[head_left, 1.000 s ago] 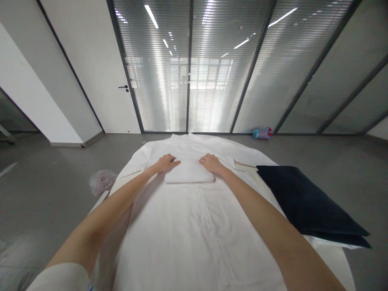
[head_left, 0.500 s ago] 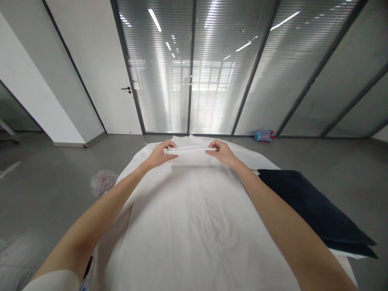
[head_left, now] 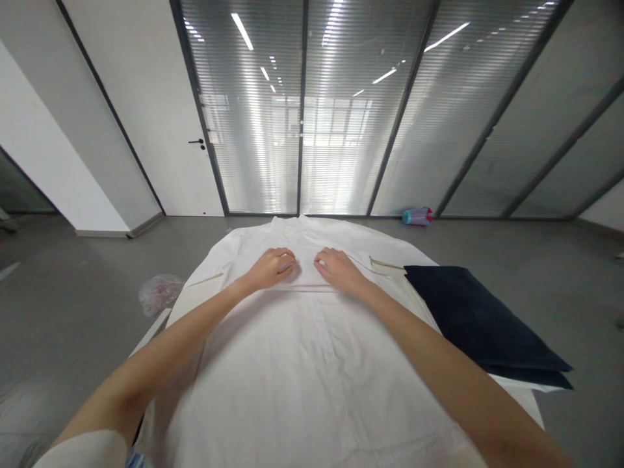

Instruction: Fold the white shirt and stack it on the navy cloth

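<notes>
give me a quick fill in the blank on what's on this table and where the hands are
1. Both hands, the left hand and the right hand, rest palm-down on a ____ garment spread over the table.
2. The folded dark cloth lies on the ____ side of the table.
3. The door with a black handle stands to the ____ of the glass panels.
4. The blue and red bottle lies on the ____.

Missing words: white; right; left; floor

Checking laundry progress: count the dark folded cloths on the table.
1: the dark folded cloth lies at the table's right edge, right of the white shirt under the left hand and right hand.
</notes>
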`<act>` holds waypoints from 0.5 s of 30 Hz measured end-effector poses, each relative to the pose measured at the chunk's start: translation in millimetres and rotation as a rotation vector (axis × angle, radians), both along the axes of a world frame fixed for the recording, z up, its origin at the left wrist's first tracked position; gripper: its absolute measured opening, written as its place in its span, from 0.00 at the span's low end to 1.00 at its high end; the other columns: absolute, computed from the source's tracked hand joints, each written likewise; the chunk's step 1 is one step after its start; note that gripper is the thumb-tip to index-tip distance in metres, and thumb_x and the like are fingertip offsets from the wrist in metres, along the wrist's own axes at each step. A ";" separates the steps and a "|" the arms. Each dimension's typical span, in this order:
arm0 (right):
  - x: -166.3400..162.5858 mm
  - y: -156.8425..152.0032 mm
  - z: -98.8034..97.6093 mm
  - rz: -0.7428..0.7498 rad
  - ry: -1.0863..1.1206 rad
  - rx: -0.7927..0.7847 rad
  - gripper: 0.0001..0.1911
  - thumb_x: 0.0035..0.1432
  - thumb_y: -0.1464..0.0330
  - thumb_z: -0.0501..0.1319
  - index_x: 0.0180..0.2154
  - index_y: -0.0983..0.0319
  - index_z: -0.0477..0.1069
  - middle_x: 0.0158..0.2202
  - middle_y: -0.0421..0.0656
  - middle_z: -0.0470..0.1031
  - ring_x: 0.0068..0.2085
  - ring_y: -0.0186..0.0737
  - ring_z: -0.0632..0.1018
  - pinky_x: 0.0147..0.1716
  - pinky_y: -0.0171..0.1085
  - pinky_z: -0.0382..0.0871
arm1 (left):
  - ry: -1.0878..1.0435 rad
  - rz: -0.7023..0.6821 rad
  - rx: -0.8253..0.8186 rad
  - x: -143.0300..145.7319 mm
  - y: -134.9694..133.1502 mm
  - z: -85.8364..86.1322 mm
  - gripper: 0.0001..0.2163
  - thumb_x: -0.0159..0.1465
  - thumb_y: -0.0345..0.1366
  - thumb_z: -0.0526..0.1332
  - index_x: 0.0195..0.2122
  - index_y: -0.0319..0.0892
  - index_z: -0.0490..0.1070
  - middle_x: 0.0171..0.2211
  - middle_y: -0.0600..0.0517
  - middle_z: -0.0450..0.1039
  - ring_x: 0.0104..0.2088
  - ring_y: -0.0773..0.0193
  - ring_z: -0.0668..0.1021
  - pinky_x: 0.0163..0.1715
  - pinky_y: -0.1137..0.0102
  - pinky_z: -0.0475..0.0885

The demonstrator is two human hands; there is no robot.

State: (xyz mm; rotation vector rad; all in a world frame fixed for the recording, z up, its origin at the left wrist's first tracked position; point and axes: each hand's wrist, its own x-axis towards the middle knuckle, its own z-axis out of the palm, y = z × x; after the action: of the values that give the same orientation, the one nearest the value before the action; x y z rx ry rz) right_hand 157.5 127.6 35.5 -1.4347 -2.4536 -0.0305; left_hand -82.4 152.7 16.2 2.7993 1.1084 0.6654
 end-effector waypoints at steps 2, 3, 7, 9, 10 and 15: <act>-17.9 15.1 -1.3 -0.042 0.046 0.004 0.17 0.70 0.67 0.46 0.51 0.61 0.71 0.52 0.48 0.74 0.54 0.42 0.72 0.53 0.39 0.60 | -0.002 0.119 -0.057 17.5 12.3 -2.5 0.19 0.72 0.42 0.47 0.54 0.43 0.73 0.56 0.44 0.72 0.57 0.56 0.73 0.59 0.61 0.65; -25.6 20.7 -5.4 -0.066 0.053 -0.006 0.19 0.71 0.68 0.44 0.54 0.61 0.69 0.55 0.48 0.72 0.56 0.42 0.71 0.55 0.39 0.60 | 0.017 0.166 -0.086 24.9 16.5 -6.8 0.19 0.72 0.41 0.46 0.57 0.43 0.71 0.59 0.45 0.70 0.59 0.55 0.71 0.61 0.58 0.62; -38.0 24.5 -36.8 -0.144 -0.040 -0.078 0.26 0.72 0.64 0.40 0.65 0.63 0.60 0.65 0.51 0.63 0.65 0.47 0.63 0.63 0.45 0.53 | 0.138 0.201 -0.122 34.5 17.1 -31.6 0.22 0.73 0.40 0.44 0.66 0.44 0.59 0.67 0.45 0.59 0.67 0.52 0.60 0.66 0.46 0.50; -33.3 18.4 -52.3 -0.150 -0.069 -0.081 0.29 0.72 0.60 0.40 0.68 0.64 0.53 0.69 0.51 0.55 0.69 0.49 0.57 0.66 0.49 0.46 | 0.146 0.161 -0.095 27.5 12.1 -40.7 0.24 0.73 0.43 0.45 0.69 0.45 0.55 0.68 0.45 0.55 0.69 0.52 0.57 0.67 0.48 0.48; -29.4 14.8 -58.1 -0.152 -0.068 -0.077 0.31 0.71 0.57 0.39 0.69 0.65 0.51 0.70 0.51 0.52 0.70 0.49 0.54 0.67 0.50 0.43 | 0.139 0.140 -0.082 22.3 9.7 -43.6 0.25 0.73 0.45 0.46 0.69 0.45 0.53 0.69 0.45 0.54 0.69 0.53 0.57 0.67 0.49 0.48; -10.7 0.5 -66.5 -0.193 -0.059 -0.118 0.36 0.70 0.53 0.37 0.70 0.70 0.47 0.72 0.52 0.44 0.71 0.47 0.47 0.67 0.52 0.43 | 0.099 0.078 -0.061 -6.5 0.4 -51.0 0.29 0.71 0.49 0.49 0.71 0.48 0.49 0.70 0.44 0.49 0.70 0.53 0.53 0.68 0.52 0.46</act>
State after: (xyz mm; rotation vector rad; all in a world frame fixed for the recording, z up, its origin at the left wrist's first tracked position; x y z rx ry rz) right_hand 146.8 128.1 -31.0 -1.7409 -2.3889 0.0317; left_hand -88.9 153.1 -34.8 2.7769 1.2383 0.4949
